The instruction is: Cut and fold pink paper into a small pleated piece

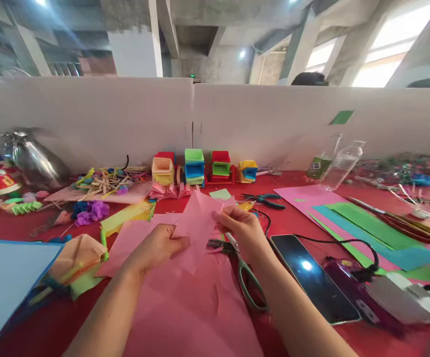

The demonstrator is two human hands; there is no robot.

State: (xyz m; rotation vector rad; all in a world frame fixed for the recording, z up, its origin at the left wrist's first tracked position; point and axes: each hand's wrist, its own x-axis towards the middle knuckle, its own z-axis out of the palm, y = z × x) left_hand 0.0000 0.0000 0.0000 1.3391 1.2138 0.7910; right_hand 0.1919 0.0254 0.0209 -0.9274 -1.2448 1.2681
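Observation:
Between my two hands a creased sheet of pink paper (197,223) is held up above the table. My left hand (161,246) pinches its left edge, thumb on the near side. On the other side, my right hand (241,229) grips the upper right edge between thumb and fingers. Below lies a larger pink sheet (192,312), spread toward me. Scissors with grey-green handles (250,282) rest just under my right hand, their blades partly hidden by it. A dark-tipped tool (220,244) lies beside the blades, mostly covered.
Folded paper boxes (194,166) in several colours stand at the back. A phone (313,277) lies right of my right forearm, with a black cable (334,241) behind it. Pliers (265,199), coloured sheets (363,225), a plastic bottle (343,163) and a metal jug (36,158) surround the work area.

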